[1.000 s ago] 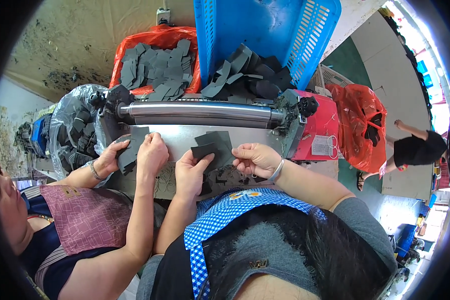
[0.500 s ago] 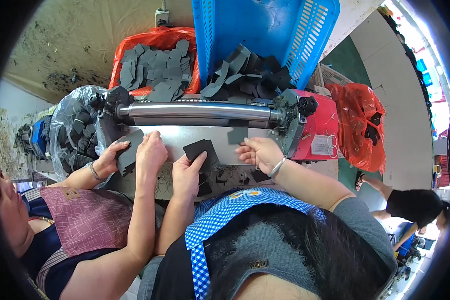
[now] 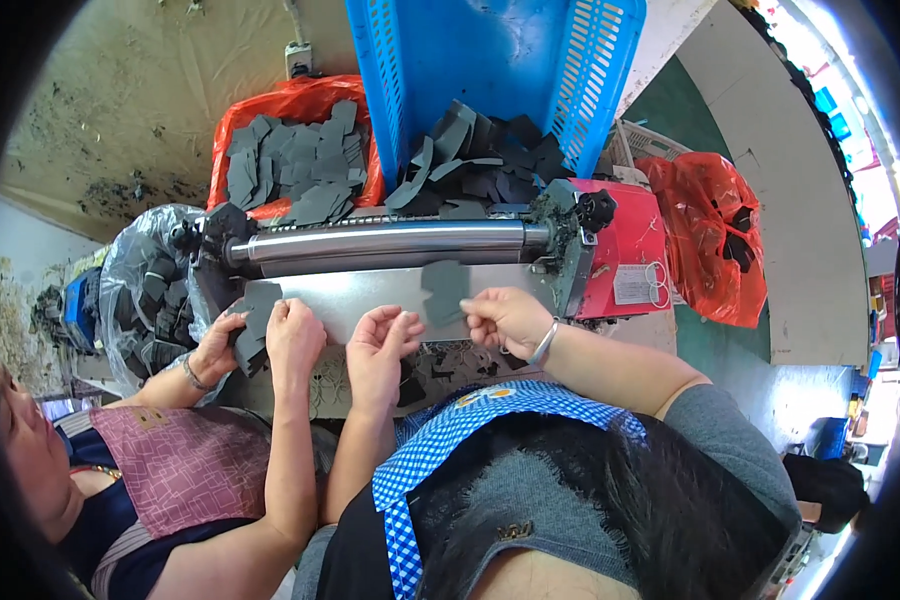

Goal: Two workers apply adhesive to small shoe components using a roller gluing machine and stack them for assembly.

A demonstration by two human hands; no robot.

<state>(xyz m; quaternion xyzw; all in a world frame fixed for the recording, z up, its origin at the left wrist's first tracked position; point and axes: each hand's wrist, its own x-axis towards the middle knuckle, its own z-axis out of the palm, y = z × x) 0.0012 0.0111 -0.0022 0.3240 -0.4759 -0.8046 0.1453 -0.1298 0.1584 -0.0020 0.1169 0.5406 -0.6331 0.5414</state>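
Clearly, the largest thing is the long machine (image 3: 617,245), which has a red housing at its right end and a shiny steel roller (image 3: 390,242) along its length. Behind the roller stands a blue crate (image 3: 480,60) with perforated walls, and dark cut sheets lie heaped in its lower part. To the left of the crate, an open red bag (image 3: 310,88) is full of similar grey sheets. A second red bag (image 3: 690,225) hangs beyond the housing, and a clear bag (image 3: 123,250) with dark sheets is at the opposite end. In front of the roller lies a pale metal plate (image 3: 370,297). A co-worker, at left, holds a small grey stack (image 3: 257,330) between both hands.

The right hand (image 3: 513,325), with a bangle at its wrist, has its grip closed — thumb and fingertips pinch the edge of a grey flat piece (image 3: 445,292). This piece is over the plate, blurred, so I cannot tell whether it is single or layered. Just beside it, the left hand (image 3: 375,345) has a released grip, fingers half bent.
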